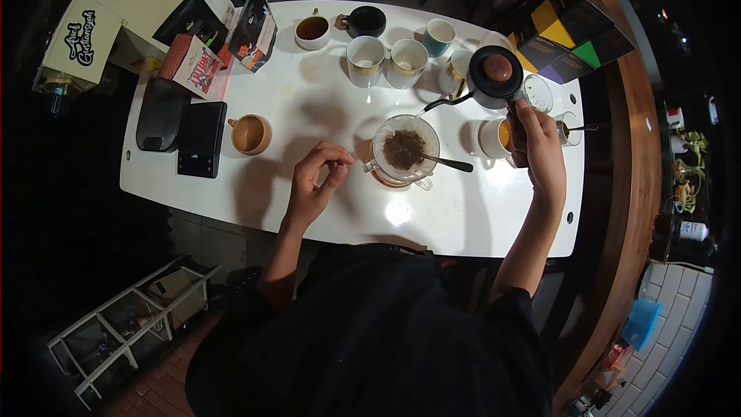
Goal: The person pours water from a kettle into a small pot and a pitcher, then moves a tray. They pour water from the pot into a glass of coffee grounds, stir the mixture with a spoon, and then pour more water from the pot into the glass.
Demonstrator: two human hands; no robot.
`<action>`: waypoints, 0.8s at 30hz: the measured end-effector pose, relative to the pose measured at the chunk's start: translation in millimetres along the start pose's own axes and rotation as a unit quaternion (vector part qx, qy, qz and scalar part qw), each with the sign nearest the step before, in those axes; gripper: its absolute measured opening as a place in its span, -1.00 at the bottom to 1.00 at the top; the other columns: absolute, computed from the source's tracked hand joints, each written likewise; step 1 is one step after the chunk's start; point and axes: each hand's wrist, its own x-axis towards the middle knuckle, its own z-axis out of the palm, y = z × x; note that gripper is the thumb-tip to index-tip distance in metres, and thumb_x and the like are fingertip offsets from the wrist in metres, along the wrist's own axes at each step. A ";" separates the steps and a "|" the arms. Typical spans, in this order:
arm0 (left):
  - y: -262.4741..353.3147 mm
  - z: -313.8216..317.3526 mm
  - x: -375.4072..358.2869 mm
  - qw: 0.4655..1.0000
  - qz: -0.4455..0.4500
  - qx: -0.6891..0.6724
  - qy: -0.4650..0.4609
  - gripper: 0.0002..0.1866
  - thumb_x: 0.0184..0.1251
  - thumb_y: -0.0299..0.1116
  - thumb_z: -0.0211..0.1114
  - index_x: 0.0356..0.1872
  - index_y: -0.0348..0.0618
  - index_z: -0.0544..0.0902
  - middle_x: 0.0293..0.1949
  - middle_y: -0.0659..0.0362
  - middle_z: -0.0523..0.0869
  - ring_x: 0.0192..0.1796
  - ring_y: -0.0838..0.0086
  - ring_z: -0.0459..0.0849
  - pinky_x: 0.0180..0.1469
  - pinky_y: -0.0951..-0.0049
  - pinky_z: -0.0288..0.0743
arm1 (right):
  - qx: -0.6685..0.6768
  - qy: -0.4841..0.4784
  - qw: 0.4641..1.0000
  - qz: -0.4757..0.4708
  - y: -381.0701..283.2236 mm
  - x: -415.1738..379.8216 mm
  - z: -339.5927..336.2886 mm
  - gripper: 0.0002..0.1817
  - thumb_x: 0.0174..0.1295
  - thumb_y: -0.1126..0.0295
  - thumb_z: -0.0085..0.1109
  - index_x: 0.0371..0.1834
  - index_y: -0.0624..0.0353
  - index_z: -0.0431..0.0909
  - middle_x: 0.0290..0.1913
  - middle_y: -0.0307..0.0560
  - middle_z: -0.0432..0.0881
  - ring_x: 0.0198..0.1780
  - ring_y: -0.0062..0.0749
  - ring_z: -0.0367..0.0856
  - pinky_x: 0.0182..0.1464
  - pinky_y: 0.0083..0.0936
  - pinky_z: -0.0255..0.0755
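Observation:
My right hand (538, 143) is wrapped round the handle of a black and grey gooseneck kettle (482, 95). The tip of its thin spout points at the far rim of a clear coffee dripper (380, 141). Wet dark coffee grounds (403, 150) lie inside the dripper, and a spoon (451, 163) leans out of it to the right. Under the dripper is a glass vessel (423, 183), mostly hidden. Left of the dripper, my left hand (315, 177) hovers with loosely bent fingers, thumb apart, holding nothing. I cannot make out a water stream.
Several cups, including a white mug (365, 62) and a black cup (366, 22), stand along the back. A tan cup (251, 134) and a black scale (202, 140) are at left. Near the kettle stand a cup (492, 139) and a glass (571, 128). Boxes (567, 38) fill the back right.

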 end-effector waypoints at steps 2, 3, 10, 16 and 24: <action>0.4 0.3 0.2 1.000 0.001 -0.005 0.000 -0.79 0.39 -0.28 0.26 -0.24 -0.24 0.63 -0.22 0.18 0.61 -0.24 0.57 0.52 -0.14 0.55 0.39 | -0.003 0.003 1.000 0.005 4.7 -0.3 -5.9 -0.60 0.47 0.12 -0.06 -0.49 0.14 0.46 -0.67 -0.44 0.25 -0.69 -0.76 0.12 -0.66 -0.67 -0.03; 0.2 0.4 0.3 1.000 0.003 -0.002 0.001 -0.80 0.39 -0.28 0.26 -0.24 -0.24 0.63 -0.22 0.18 0.61 -0.24 0.57 0.52 -0.14 0.55 0.39 | -0.003 0.004 1.000 0.005 7.8 -0.9 -8.0 -0.60 0.47 0.12 -0.06 -0.49 0.14 0.46 -0.67 -0.44 0.25 -0.69 -0.76 0.12 -0.66 -0.67 -0.03; 1.0 0.6 0.4 1.000 0.008 0.001 -0.003 -0.80 0.40 -0.29 0.26 -0.24 -0.24 0.63 -0.23 0.18 0.60 -0.26 0.57 0.49 -0.14 0.56 0.38 | -0.029 0.041 0.999 -0.001 16.4 -16.6 -20.5 -0.62 0.48 0.12 -0.07 -0.45 0.12 0.43 -0.72 -0.51 0.13 -0.75 -0.82 -0.04 -0.71 -0.67 -0.20; 3.2 4.0 1.3 1.000 0.008 -0.005 -0.006 -0.79 0.40 -0.27 0.26 -0.24 -0.24 0.63 -0.23 0.19 0.60 -0.26 0.58 0.48 -0.13 0.56 0.38 | -0.055 0.060 0.997 0.000 17.7 -30.2 -28.4 -0.64 0.49 0.12 -0.07 -0.41 0.11 0.44 -0.72 -0.52 0.13 -0.75 -0.84 -0.06 -0.70 -0.69 -0.21; 5.4 5.1 0.8 1.000 0.009 -0.006 -0.007 -0.79 0.40 -0.26 0.27 -0.24 -0.24 0.64 -0.23 0.19 0.60 -0.25 0.57 0.49 -0.13 0.55 0.38 | -0.058 0.066 0.996 -0.005 20.9 -31.4 -31.6 -0.65 0.49 0.12 -0.07 -0.37 0.11 0.47 -0.71 -0.52 0.13 -0.74 -0.84 -0.06 -0.70 -0.70 -0.20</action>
